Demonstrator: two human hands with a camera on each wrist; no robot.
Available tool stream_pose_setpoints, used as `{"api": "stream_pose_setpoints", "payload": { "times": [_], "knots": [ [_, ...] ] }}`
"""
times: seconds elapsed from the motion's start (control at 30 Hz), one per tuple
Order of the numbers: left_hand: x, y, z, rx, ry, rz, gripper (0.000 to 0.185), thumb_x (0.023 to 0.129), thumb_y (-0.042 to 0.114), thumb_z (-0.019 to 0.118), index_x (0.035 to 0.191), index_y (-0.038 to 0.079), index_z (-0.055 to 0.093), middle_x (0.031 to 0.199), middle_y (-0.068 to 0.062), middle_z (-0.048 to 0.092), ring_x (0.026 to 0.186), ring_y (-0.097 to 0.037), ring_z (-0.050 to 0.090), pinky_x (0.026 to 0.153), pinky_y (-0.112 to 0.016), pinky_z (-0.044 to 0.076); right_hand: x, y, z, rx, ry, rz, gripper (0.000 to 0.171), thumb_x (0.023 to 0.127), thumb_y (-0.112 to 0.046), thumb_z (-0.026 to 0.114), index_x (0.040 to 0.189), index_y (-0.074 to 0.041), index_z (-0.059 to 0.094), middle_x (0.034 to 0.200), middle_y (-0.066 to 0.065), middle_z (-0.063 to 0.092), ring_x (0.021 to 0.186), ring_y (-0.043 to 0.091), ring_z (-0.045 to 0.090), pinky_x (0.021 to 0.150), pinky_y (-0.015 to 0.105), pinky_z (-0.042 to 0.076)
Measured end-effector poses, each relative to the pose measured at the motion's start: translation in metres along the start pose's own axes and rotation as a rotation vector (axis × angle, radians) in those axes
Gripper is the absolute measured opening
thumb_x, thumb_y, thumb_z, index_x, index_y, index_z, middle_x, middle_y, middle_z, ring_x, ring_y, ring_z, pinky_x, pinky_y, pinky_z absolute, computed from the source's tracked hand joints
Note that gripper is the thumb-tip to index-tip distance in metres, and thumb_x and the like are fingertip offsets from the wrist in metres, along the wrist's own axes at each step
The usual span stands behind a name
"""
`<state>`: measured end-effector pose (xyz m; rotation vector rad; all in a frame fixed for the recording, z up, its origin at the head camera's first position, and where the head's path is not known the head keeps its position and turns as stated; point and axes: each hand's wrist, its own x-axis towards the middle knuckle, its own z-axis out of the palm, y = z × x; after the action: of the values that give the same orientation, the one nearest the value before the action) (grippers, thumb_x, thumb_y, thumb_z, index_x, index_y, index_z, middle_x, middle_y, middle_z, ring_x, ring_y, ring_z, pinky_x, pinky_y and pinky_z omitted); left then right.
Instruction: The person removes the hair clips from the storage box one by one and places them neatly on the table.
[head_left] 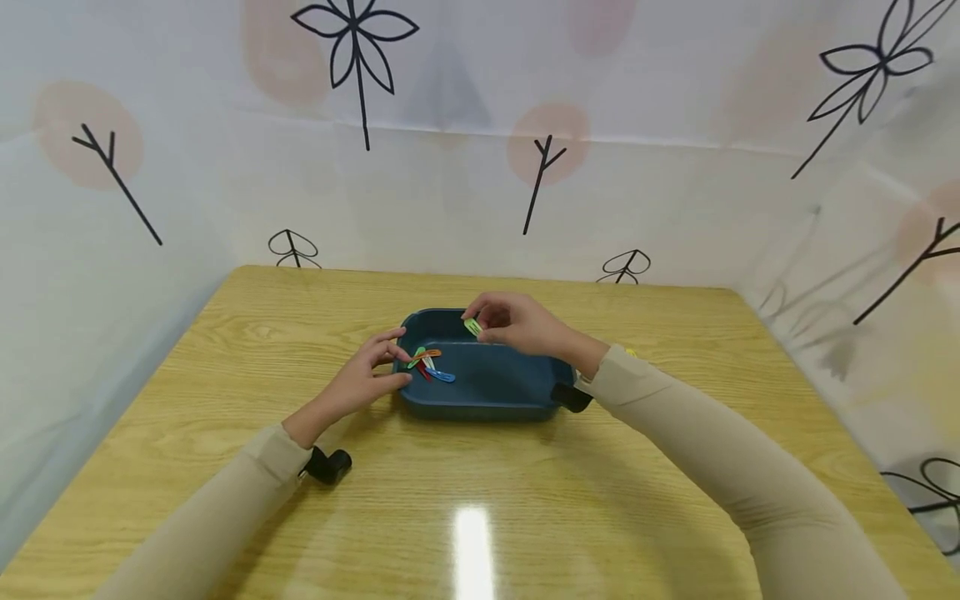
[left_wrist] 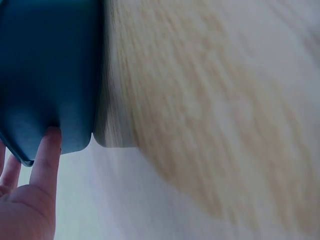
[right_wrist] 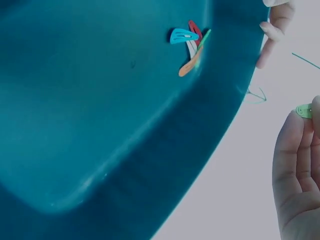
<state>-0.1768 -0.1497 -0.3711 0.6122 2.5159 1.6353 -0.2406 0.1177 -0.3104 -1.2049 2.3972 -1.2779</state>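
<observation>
A dark teal tray (head_left: 487, 404) stands in the middle of the wooden table. Several coloured hair clips (head_left: 429, 365) lie in a small pile at its left end, orange, green, red and blue; the same clips (right_wrist: 189, 46) show in the right wrist view. My right hand (head_left: 517, 323) hovers over the tray's far rim and pinches a light green clip (head_left: 472, 327), whose tip (right_wrist: 303, 110) peeks out by my fingers. My left hand (head_left: 367, 375) rests against the tray's left wall (left_wrist: 55, 75), fingers straight, one fingertip (left_wrist: 50, 137) touching its outside.
The wooden table (head_left: 480, 500) stretches wide in front of the tray, with a bright glare spot (head_left: 472, 542) near me. A white cloth with drawn trees (head_left: 480, 150) walls in the back and both sides.
</observation>
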Motion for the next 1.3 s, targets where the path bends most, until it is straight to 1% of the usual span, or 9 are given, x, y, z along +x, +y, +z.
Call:
{"api": "stream_pose_setpoints", "payload": {
  "times": [0.17,0.27,0.37,0.47,0.67,0.8,1.07,1.13,1.3],
  "knots": [
    [0.007,-0.022,0.001,-0.009,0.005,0.010,0.022,0.088,0.005,0.063,0.105,-0.006,0.055,0.149,-0.014,0.023,0.125,-0.044,0.036,0.097,-0.052,0.039,-0.013,0.002,-0.009,0.012,0.051,0.045,0.026,0.087,0.004,0.061,0.112,-0.004,0.061,0.087,0.009,0.057,0.073,0.023,0.053,0.064,0.032,0.047],
    [0.007,-0.027,0.001,-0.013,0.008,0.020,0.023,0.088,0.008,0.064,0.105,-0.005,0.055,0.149,-0.012,0.023,0.125,-0.043,0.036,0.097,-0.052,0.039,-0.020,0.005,-0.013,0.015,0.072,0.067,0.026,0.087,0.003,0.062,0.112,-0.004,0.061,0.087,0.009,0.057,0.073,0.023,0.053,0.064,0.032,0.048],
    [0.007,-0.028,0.000,-0.014,0.010,0.026,0.023,0.088,0.010,0.064,0.104,-0.004,0.055,0.149,-0.011,0.024,0.125,-0.043,0.037,0.097,-0.053,0.039,-0.027,0.009,-0.018,0.015,0.095,0.085,0.026,0.086,0.004,0.062,0.111,-0.003,0.061,0.087,0.010,0.057,0.074,0.024,0.053,0.065,0.031,0.049],
    [0.007,-0.028,0.000,-0.012,0.009,0.025,0.023,0.088,0.009,0.064,0.104,-0.005,0.055,0.149,-0.012,0.024,0.125,-0.043,0.037,0.097,-0.053,0.039,-0.036,0.015,-0.022,0.015,0.121,0.103,0.026,0.086,0.004,0.063,0.111,-0.002,0.061,0.087,0.011,0.057,0.075,0.025,0.055,0.066,0.038,0.049],
    [0.007,-0.029,0.000,-0.009,0.013,0.021,0.023,0.088,0.009,0.064,0.104,-0.005,0.055,0.148,-0.012,0.024,0.124,-0.042,0.037,0.097,-0.052,0.039,-0.056,0.027,-0.030,0.037,0.164,0.150,0.027,0.085,0.003,0.064,0.111,-0.001,0.059,0.087,0.012,0.057,0.075,0.025,0.057,0.068,0.039,0.052],
    [0.007,-0.029,0.000,-0.009,0.015,0.020,0.023,0.088,0.009,0.064,0.104,-0.005,0.056,0.149,-0.012,0.024,0.124,-0.043,0.038,0.096,-0.052,0.039,-0.067,0.032,-0.035,0.036,0.201,0.189,0.028,0.085,0.004,0.063,0.113,0.001,0.058,0.087,0.013,0.057,0.075,0.024,0.058,0.069,0.044,0.052],
    [0.006,-0.030,-0.001,-0.007,0.016,0.026,0.022,0.088,0.008,0.064,0.104,-0.005,0.056,0.148,-0.012,0.025,0.124,-0.043,0.038,0.096,-0.053,0.039,-0.086,0.045,-0.043,0.023,0.266,0.264,0.029,0.085,0.000,0.065,0.114,0.001,0.059,0.087,0.015,0.057,0.076,0.026,0.060,0.065,0.030,0.053],
    [0.007,-0.030,-0.001,-0.010,0.015,0.029,0.022,0.088,0.008,0.064,0.104,-0.005,0.056,0.148,-0.013,0.025,0.124,-0.043,0.038,0.096,-0.053,0.039,-0.091,0.047,-0.045,0.021,0.288,0.265,0.029,0.085,-0.002,0.066,0.114,0.001,0.059,0.086,0.015,0.057,0.075,0.024,0.060,0.061,0.029,0.052],
    [0.006,-0.028,-0.001,-0.011,0.011,0.035,0.022,0.088,0.008,0.064,0.104,-0.005,0.056,0.148,-0.013,0.025,0.124,-0.043,0.037,0.096,-0.052,0.039,-0.107,0.052,-0.053,0.031,0.386,0.239,0.030,0.086,-0.003,0.065,0.115,0.002,0.057,0.089,0.014,0.059,0.074,0.018,0.060,0.063,0.027,0.052]
  ]
}}
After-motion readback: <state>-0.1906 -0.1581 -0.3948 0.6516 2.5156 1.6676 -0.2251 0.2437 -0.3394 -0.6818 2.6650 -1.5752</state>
